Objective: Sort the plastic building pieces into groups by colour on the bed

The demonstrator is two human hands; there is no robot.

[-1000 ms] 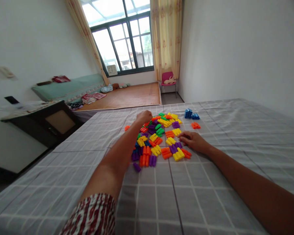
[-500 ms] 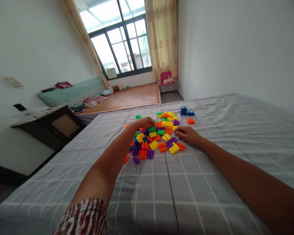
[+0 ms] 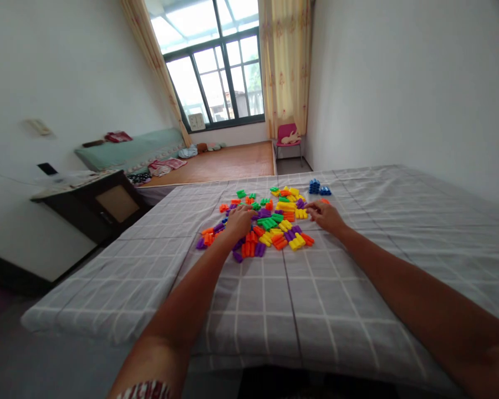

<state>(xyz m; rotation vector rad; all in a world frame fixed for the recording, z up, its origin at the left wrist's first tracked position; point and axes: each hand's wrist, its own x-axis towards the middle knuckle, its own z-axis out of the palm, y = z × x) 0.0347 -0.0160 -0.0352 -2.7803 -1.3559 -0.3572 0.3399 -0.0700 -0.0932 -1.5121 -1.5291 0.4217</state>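
Colourful plastic building blocks, each made of joined tubes, lie in a loose pile on the checked grey cloth. My left hand [image 3: 240, 220] is palm down over the left part of the pile, its fingers reaching among purple and green blocks [image 3: 270, 221]. Under it, some blocks are hidden. At the right edge of the pile is my right hand [image 3: 326, 216], fingers loosely bent and apart, with the tips close to a yellow block [image 3: 301, 214]. Nothing shows in its grasp. Orange blocks [image 3: 249, 245] and purple blocks lie at the near side.
Blue blocks [image 3: 314, 187] stand stacked behind my right hand, and an orange block [image 3: 324, 201] is partly hidden by it. The grey checked cloth [image 3: 336, 299] extends around the pile. Beyond are a wooden bed [image 3: 233, 160], a pink chair [image 3: 288, 134] and a dark cabinet [image 3: 108, 202].
My left hand has moved left and nearer over the pile, and green blocks now show in the middle. My right hand has shifted slightly right and away. The view has tilted a little.
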